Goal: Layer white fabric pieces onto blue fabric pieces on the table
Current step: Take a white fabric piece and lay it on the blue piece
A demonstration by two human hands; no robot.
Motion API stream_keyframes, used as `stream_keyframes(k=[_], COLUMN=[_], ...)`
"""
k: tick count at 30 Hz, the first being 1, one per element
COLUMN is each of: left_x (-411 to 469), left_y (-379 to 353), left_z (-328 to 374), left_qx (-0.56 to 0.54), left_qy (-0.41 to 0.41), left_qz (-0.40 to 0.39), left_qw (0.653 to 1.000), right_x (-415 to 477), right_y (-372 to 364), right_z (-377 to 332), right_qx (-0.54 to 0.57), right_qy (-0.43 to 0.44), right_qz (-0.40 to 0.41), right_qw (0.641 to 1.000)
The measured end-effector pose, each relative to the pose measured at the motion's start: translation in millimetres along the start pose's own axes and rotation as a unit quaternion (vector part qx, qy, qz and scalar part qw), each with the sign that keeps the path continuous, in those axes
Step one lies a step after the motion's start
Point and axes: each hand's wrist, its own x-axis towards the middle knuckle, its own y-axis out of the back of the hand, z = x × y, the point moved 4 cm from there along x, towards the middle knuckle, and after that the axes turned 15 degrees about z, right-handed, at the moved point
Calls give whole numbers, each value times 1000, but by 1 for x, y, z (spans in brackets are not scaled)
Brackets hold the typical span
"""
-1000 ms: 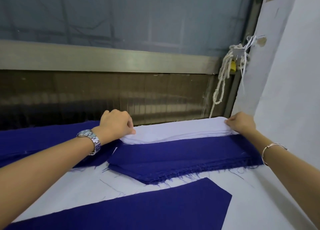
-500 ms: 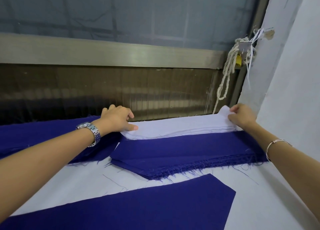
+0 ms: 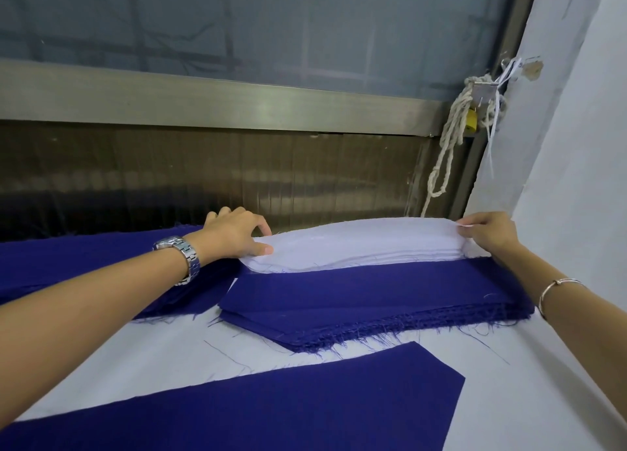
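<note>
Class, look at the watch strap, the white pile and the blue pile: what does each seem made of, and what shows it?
Watch strap: polished metal, likely steel; shiny silver links.
White pile: thin woven cloth, matt; loose threads at its edge.
Blue pile: woven cloth, matt, perhaps thicker; frayed fringe along its cut edge.

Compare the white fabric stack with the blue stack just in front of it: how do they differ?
The white stack is pale with fairly clean edges. The blue stack is dark, with a frayed, thready near edge. The white stack bows upward, with the right hand pinching its right end and the left hand holding its left end. The blue stack lies flat with no hand gripping it. Both are many-layered piles on the table.
</note>
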Motion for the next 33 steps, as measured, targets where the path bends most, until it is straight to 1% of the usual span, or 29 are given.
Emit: stream_keyframes(k=[7, 11, 14, 16, 19, 22, 24, 29, 33], left_x=[-7, -15, -21, -26, -37, -53, -65, -93, -117], left_y=[7, 14, 23, 31, 47, 60, 67, 78, 89], left_z=[7, 9, 9, 8, 3, -6, -16, -43, -66], left_qx=[-38, -62, -124, -178, -272, -335, -356, -359, -377], left_qy=[-16, -36, -29, -22, -13, -4, 4, 28, 54], left_qz=[89, 158, 195, 199, 209, 222, 225, 237, 254], left_qw=[995, 985, 973, 963, 939, 916, 907, 902, 889], right_x=[-2, -6, -10, -13, -19, -26, -33, -55, -79], right_y=[3, 6, 11, 16, 25, 33, 39, 47, 54], right_z=[4, 4, 1, -2, -6, -13, -21, -43, -65], right_qx=[3, 22, 41, 56, 98, 112, 112, 98, 100], right_qy=[-17, -32, -46, -51, -65, -49, -29, 7, 2], right_qz=[15, 18, 23, 32, 37, 38, 25, -24, -87], right_qw=[1000, 999, 998, 997, 992, 992, 993, 995, 991])
